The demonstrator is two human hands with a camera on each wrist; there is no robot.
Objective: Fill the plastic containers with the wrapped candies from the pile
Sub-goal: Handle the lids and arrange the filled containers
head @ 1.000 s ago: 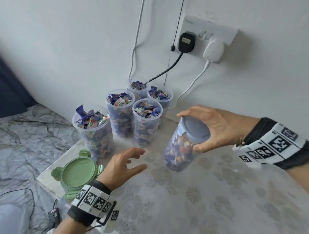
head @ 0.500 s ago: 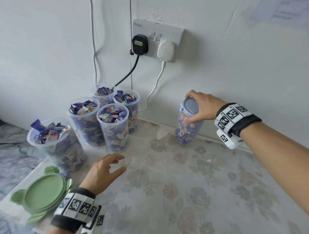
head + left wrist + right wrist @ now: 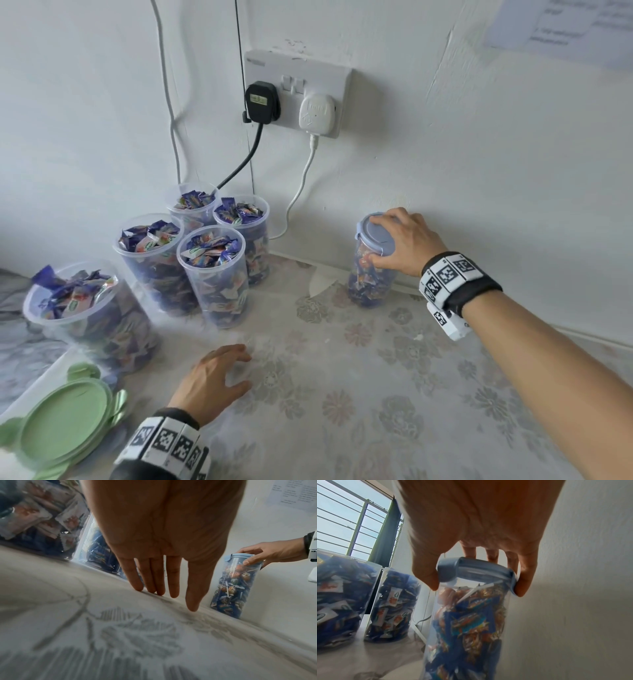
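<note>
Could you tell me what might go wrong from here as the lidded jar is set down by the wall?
1. The right hand grips the lidded jar only by its blue lid; if the lid is not fully latched, the jar could drop away when lifted.
2. The jar is tall and narrow on a soft cloth, so a careless release may tip it.
3. Five open containers stand brim-full near the left hand; a sweep could spill candies.

I log a white painted wall bearing a white double socket. Below, a pale floral-patterned tablecloth. A barred window admits daylight.
</note>
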